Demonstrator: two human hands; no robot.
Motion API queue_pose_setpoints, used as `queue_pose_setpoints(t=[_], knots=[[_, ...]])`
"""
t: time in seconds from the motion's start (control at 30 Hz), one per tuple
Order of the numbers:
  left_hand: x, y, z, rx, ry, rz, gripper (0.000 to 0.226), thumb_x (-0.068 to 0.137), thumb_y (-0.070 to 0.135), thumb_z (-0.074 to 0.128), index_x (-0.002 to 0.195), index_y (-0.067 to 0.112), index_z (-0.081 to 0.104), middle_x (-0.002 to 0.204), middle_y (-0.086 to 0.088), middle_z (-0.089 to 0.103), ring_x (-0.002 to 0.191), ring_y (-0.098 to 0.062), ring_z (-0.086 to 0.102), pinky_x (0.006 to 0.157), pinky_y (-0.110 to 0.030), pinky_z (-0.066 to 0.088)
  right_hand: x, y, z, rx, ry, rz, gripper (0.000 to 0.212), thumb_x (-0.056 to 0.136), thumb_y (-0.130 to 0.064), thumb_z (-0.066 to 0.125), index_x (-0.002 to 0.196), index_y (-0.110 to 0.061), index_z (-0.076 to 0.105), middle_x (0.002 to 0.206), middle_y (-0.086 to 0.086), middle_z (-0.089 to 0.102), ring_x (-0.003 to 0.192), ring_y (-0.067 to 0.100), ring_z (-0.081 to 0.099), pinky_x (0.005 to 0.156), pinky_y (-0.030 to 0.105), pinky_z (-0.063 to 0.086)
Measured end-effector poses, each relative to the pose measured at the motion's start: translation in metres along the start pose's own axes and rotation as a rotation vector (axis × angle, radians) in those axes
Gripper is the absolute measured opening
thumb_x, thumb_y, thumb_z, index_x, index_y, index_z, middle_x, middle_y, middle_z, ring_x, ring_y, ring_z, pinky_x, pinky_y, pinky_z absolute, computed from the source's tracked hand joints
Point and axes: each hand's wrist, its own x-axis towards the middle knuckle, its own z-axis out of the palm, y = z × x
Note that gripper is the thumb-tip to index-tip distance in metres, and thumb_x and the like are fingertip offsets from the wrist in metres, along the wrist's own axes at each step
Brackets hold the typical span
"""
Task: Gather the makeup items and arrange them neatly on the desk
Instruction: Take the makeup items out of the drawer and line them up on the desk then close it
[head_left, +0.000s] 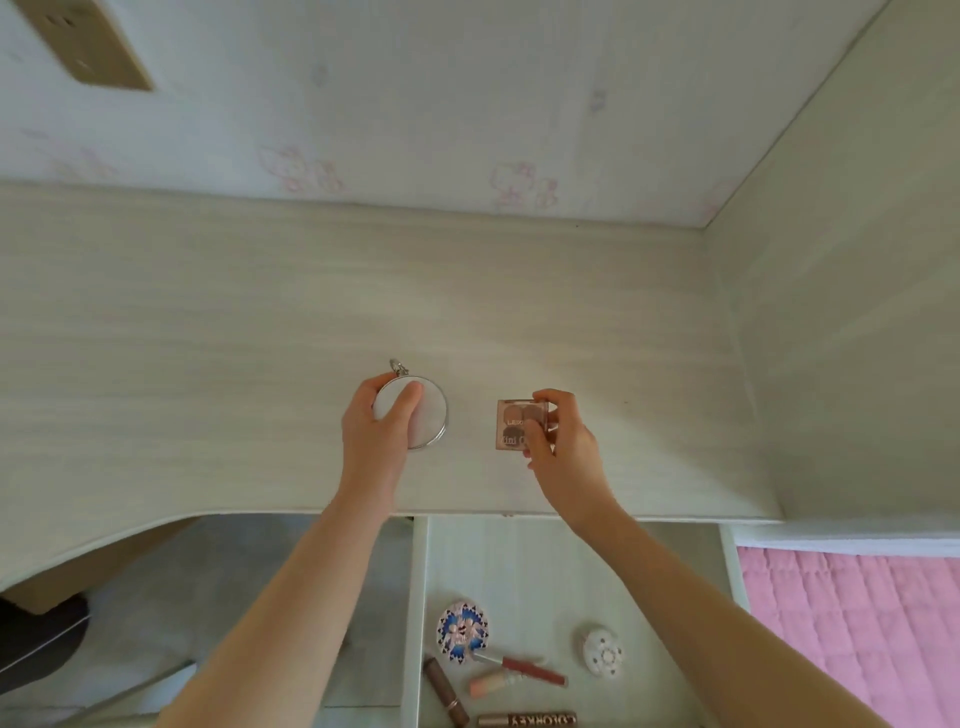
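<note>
My left hand (382, 426) grips a round white compact (428, 415) with a silver rim and a small ring at its top, held on the pale wooden desk (208, 322). To its right, my right hand (558, 436) pinches a small square brown eyeshadow palette (511, 423) with a clear lid, low over the desk. In the open drawer (519, 561) below the desk edge lie a round patterned blue compact (461, 631), a small white round case (602, 652), a red lip gloss (530, 669), a pink tube (496, 683), a brown lipstick (445, 691) and a brown labelled tube (527, 720).
A side panel (841, 312) walls the desk on the right and wallpaper (415, 104) backs it. A pink quilt (857, 623) lies at the lower right. A dark seat (36, 639) shows at the lower left, under the desk's curved front edge.
</note>
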Motion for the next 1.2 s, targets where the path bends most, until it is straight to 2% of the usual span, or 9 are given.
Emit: queue_pose_setpoints(t=[0.1, 0.2, 0.33, 0.47, 0.7, 0.87, 0.97, 1.03, 1.2], knots=[[0.032, 0.011, 0.010, 0.044, 0.017, 0.039, 0.019, 0.089, 0.022, 0.063, 0.108, 0.020, 0.060, 0.097, 0.012, 0.059, 0.084, 0.001, 0.056, 0.064, -0.016, 0.045, 0.036, -0.008, 0.001, -0.015, -0.019, 0.020, 0.027, 0.096, -0.014, 0.043, 0.121, -0.025, 0.043, 0.102, 0.001, 0.062, 0.081, 0.019, 0.062, 0.067, 0.037, 0.055], [0.063, 0.016, 0.020, 0.075, 0.021, 0.044, 0.022, 0.087, 0.021, 0.064, 0.108, 0.018, 0.059, 0.099, 0.008, 0.060, 0.087, -0.009, 0.058, 0.066, -0.019, 0.045, 0.070, -0.013, 0.004, -0.032, -0.029, 0.036, 0.028, 0.096, -0.015, 0.042, 0.123, -0.024, 0.042, 0.107, 0.003, 0.061, 0.079, 0.021, 0.060, 0.061, 0.033, 0.051], [0.097, 0.016, 0.032, 0.109, 0.014, 0.022, 0.035, 0.074, 0.035, 0.064, 0.107, 0.024, 0.059, 0.102, 0.009, 0.060, 0.097, -0.015, 0.058, 0.073, -0.024, 0.046, 0.108, -0.016, 0.011, -0.050, -0.038, 0.048, 0.030, 0.097, -0.016, 0.042, 0.127, -0.020, 0.040, 0.110, 0.005, 0.059, 0.085, 0.022, 0.059, 0.061, 0.027, 0.045], [0.119, 0.015, 0.043, 0.184, 0.060, 0.038, 0.027, 0.083, 0.027, 0.064, 0.109, 0.024, 0.058, 0.108, 0.009, 0.059, 0.102, -0.015, 0.056, 0.079, -0.026, 0.044, 0.134, -0.019, 0.015, -0.114, -0.046, 0.042, 0.032, 0.098, -0.020, 0.040, 0.130, -0.018, 0.039, 0.110, 0.002, 0.056, 0.090, 0.018, 0.054, 0.057, 0.022, 0.039], [0.130, 0.010, 0.055, 0.279, 0.051, 0.062, 0.029, 0.086, 0.027, 0.062, 0.114, 0.021, 0.057, 0.109, 0.009, 0.058, 0.102, -0.013, 0.054, 0.081, -0.026, 0.043, 0.153, -0.016, 0.024, -0.145, -0.059, 0.042, 0.032, 0.098, -0.024, 0.044, 0.129, -0.020, 0.040, 0.115, 0.002, 0.058, 0.098, 0.021, 0.057, 0.077, 0.036, 0.050], [0.132, 0.006, 0.057, 0.311, 0.032, 0.060, 0.031, 0.086, 0.030, 0.063, 0.115, 0.023, 0.057, 0.111, 0.008, 0.059, 0.102, -0.013, 0.054, 0.080, -0.026, 0.042, 0.156, -0.010, 0.022, -0.162, -0.085, 0.055, 0.036, 0.098, -0.022, 0.045, 0.133, -0.015, 0.040, 0.117, 0.006, 0.056, 0.099, 0.019, 0.053, 0.076, 0.029, 0.044], [0.131, 0.006, 0.059, 0.334, 0.025, 0.070, 0.031, 0.088, 0.028, 0.062, 0.117, 0.020, 0.056, 0.109, 0.009, 0.058, 0.101, -0.013, 0.053, 0.073, -0.019, 0.039, 0.155, -0.009, 0.019, -0.241, -0.103, 0.021, 0.040, 0.097, -0.028, 0.049, 0.134, -0.014, 0.042, 0.120, 0.006, 0.052, 0.104, 0.019, 0.050, 0.082, 0.027, 0.042], [0.131, 0.005, 0.060, 0.364, 0.014, 0.105, 0.031, 0.089, 0.026, 0.060, 0.118, 0.019, 0.055, 0.108, 0.008, 0.056, 0.103, -0.014, 0.051, 0.070, -0.015, 0.037, 0.154, -0.010, 0.018, -0.277, -0.111, 0.020, 0.041, 0.097, -0.032, 0.050, 0.133, -0.015, 0.043, 0.119, 0.006, 0.049, 0.100, 0.017, 0.046, 0.081, 0.026, 0.039], [0.136, -0.003, 0.064, 0.648, 0.026, 0.155, 0.041, 0.093, 0.035, 0.053, 0.128, 0.016, 0.049, 0.119, -0.009, 0.049, 0.116, -0.030, 0.035, 0.093, -0.038, 0.036, 0.153, -0.015, 0.024, -0.384, -0.113, 0.011, 0.039, 0.097, -0.034, 0.049, 0.131, -0.017, 0.044, 0.121, 0.006, 0.046, 0.103, 0.025, 0.052, 0.080, 0.031, 0.043]])
